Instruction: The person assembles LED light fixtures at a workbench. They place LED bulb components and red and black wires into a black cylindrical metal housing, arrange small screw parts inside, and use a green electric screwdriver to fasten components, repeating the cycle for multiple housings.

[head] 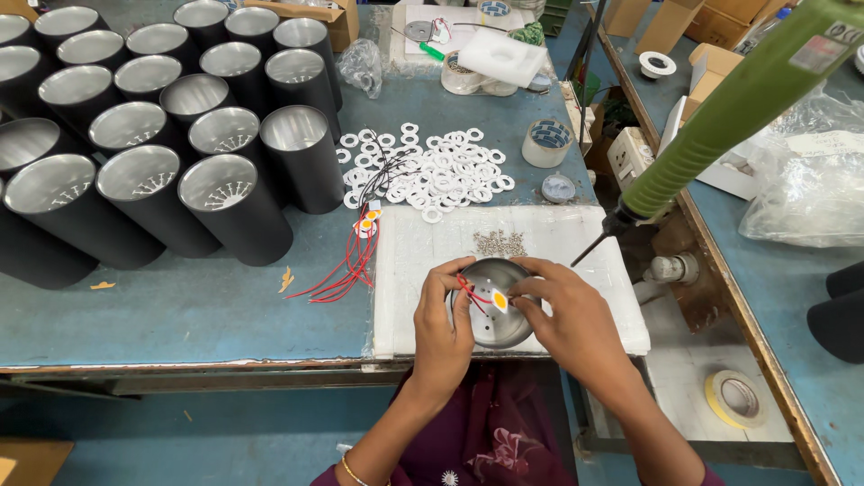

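Note:
My left hand (443, 317) grips the left rim of a round silver metal cup (490, 328) that rests on a white foam pad (414, 270). My right hand (567, 315) holds the cup's right side, and its fingers pinch a small yellow chip (499, 301) with red and black wires (472, 293) inside the cup. A small heap of screws (499, 242) lies on the pad just beyond the cup.
Many black cylinders (162, 135) with silver insides stand at the left. White rings (432, 171) are spread behind the pad, beside loose red wires (351, 265). A green hanging screwdriver (720, 117) points down at the right. Tape rolls (546, 142) sit nearby.

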The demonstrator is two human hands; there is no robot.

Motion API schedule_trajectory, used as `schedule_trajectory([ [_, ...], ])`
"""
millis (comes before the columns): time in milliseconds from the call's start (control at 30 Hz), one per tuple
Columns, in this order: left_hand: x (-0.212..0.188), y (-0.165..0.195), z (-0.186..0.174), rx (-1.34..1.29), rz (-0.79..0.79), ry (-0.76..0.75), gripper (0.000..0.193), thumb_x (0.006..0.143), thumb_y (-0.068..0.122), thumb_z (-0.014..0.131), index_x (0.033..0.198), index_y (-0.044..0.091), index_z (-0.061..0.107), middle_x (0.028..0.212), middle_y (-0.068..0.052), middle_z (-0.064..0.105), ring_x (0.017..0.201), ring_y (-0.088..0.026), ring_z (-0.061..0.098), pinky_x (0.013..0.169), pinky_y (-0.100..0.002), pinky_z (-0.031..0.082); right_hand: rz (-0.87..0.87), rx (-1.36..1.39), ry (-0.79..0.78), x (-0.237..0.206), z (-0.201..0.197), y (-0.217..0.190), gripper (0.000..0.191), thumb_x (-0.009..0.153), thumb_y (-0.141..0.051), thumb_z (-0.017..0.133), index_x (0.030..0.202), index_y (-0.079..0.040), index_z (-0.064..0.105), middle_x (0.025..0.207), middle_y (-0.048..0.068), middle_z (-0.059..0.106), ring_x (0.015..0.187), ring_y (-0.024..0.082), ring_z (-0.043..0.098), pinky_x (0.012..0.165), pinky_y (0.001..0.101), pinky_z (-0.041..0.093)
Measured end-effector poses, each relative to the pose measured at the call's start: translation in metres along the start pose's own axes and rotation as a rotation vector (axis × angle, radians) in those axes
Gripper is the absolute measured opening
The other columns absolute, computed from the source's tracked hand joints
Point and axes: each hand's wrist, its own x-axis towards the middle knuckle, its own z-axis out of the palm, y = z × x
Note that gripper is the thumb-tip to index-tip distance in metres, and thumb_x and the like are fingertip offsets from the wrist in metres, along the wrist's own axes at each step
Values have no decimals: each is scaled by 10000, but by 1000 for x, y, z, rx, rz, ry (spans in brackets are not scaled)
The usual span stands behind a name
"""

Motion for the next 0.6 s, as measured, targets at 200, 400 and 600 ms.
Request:
schedule_trajectory([
  [200,2,11,-1,96,7,-61,66,988,35,577,1029,-16,583,1319,-174,647,1178,-354,664,989,-418,511,152,-91,-136,7,3,7,167,804,-114,673,937,-77,767,1161,20,725,935,299,692,793,430,545],
  [400,17,18,-15,440,159,-135,114,882,64,700,981,21,733,1417,-148,570,1356,-366,501,1184,-511,331,120,-145,-101,9,9,16,184,807,-129,679,956,-87,778,1092,61,729,958,327,682,789,452,541],
  [600,30,14,-15,530,211,-229,143,820,18,702,955,22,747,1457,-129,545,1441,-325,426,1211,-559,229,54,-156,-39,8,11,17,162,787,-126,695,918,-71,771,1136,85,722,975,340,680,801,463,539],
])
